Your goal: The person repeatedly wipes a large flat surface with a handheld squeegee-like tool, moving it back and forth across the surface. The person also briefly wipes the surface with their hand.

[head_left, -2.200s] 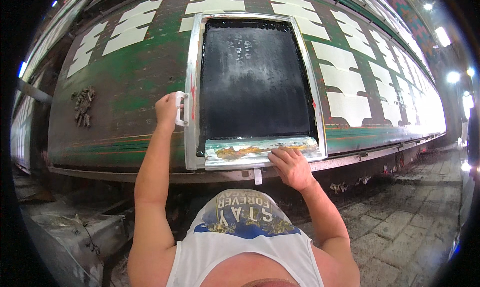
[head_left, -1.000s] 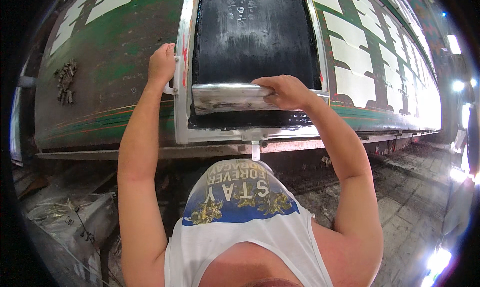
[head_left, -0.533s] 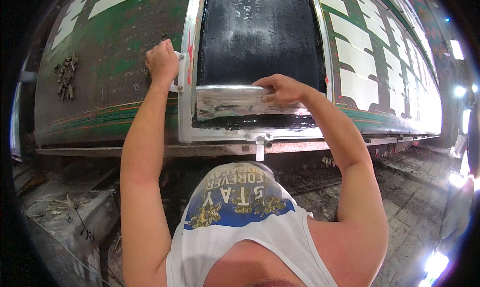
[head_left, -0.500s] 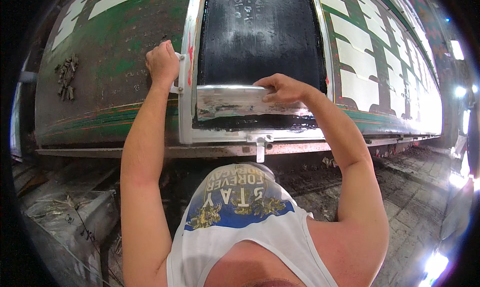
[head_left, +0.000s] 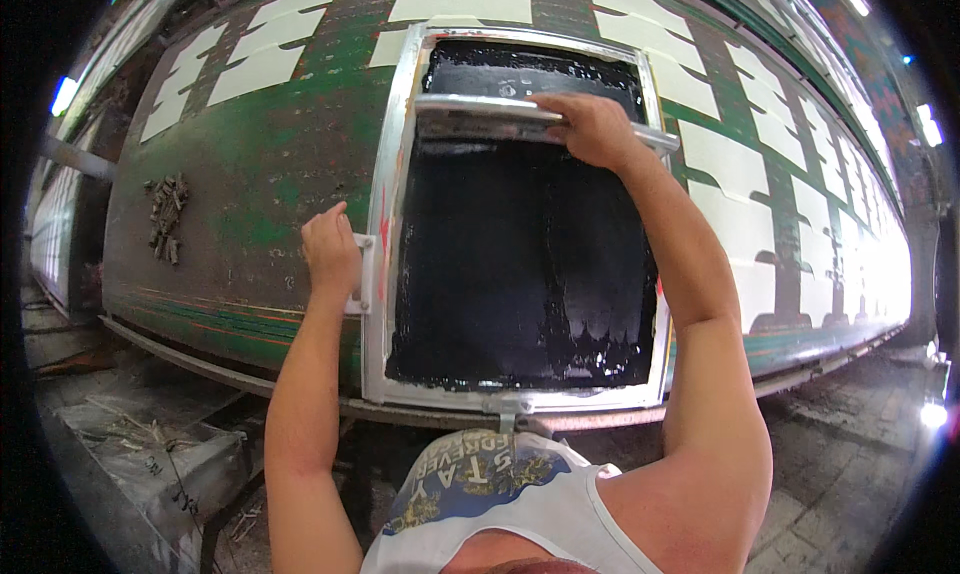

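A screen printing frame (head_left: 376, 294) with a pale metal border lies on a long green table. Black ink coats its mesh (head_left: 520, 264). My right hand (head_left: 594, 130) grips a metal squeegee (head_left: 480, 107) near the far end of the mesh; the squeegee spans most of the frame's width, and its right end reaches over the right border. On the frame's left side, my left hand (head_left: 334, 248) is wrapped around a white handle (head_left: 362, 274). Its fingertips are partly hidden.
White cut fabric pieces (head_left: 735, 189) lie in rows on the green table (head_left: 230, 224) to the right and at the back. A small heap of grey scraps (head_left: 166, 217) sits at the left. Below the left table edge stands a plastic-covered box (head_left: 150, 464).
My right hand has pushed the squeegee from the near end of the mesh to the far end. My left hand stays on the handle. The view has shifted, showing more of the table's far side.
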{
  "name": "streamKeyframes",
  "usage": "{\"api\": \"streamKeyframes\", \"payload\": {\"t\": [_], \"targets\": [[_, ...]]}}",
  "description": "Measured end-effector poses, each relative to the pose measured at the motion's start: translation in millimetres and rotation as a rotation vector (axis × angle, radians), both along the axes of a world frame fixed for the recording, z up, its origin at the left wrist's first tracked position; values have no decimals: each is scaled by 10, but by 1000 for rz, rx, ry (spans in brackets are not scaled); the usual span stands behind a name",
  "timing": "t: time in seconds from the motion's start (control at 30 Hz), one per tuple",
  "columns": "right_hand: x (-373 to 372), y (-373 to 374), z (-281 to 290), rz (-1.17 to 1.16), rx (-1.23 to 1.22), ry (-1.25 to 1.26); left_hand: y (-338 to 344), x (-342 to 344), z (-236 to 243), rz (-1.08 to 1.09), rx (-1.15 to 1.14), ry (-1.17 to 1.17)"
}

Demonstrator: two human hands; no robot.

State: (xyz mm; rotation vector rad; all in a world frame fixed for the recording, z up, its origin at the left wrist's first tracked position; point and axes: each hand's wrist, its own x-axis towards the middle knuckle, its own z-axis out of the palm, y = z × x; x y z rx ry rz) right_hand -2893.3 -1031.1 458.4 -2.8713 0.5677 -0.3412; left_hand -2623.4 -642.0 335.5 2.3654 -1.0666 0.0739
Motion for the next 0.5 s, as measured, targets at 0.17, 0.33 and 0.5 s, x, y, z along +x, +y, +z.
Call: {"api": "streamKeyframes", "payload": {"t": [0.17, 0.33, 0.5], "targets": [[482, -683, -293, -3, -233, -167, 1, -73, 98, 37, 62, -10], [837, -1099, -458, -55, -356, -133, -8, -107, 145, 67, 76, 26], [1006, -1337, -366, -160, -228, 132, 1, -86, 194, 24, 77, 43]]}}
